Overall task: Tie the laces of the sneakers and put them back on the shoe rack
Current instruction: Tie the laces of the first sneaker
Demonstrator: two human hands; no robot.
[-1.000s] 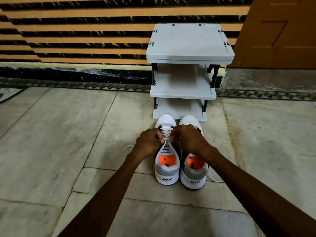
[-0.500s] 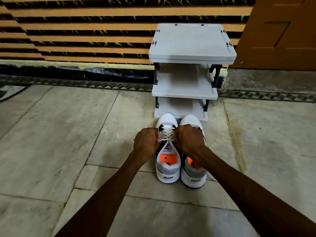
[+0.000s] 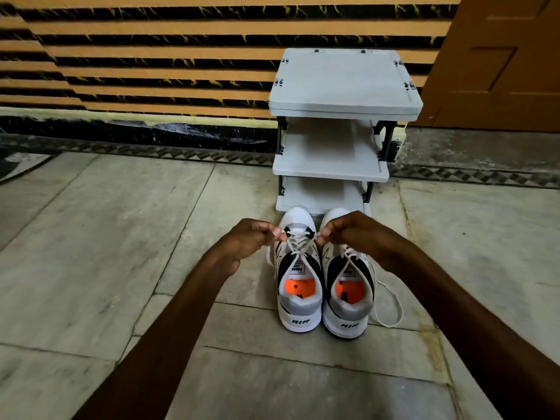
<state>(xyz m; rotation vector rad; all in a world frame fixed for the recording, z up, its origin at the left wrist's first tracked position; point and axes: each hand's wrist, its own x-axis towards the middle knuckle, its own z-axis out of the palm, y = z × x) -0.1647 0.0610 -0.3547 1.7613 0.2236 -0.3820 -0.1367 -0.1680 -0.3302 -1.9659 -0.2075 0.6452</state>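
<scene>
Head view: left hand (image 3: 251,239) and right hand (image 3: 357,234) pinch lace ends (image 3: 298,242) taut between their fingertips over the left sneaker (image 3: 298,277). Its knot looks unfinished; the right sneaker (image 3: 348,283), just beside the right fingers, lies untied, and 2 sneakers remain off the shoe rack (image 3: 344,83).

A floor (image 3: 100,253) of large pale stone slabs, divided by thin dark joints, is shown across the near and middle ground. Along its far edge a narrow patterned border strip (image 3: 181,151) is laid, and behind this a dark, scuffed skirting band (image 3: 136,131) is seen at the foot of the wall. The wall (image 3: 151,56) is faced with alternating orange and black horizontal stripes. At the far right a brown panelled wooden door (image 3: 500,56) is set.
</scene>
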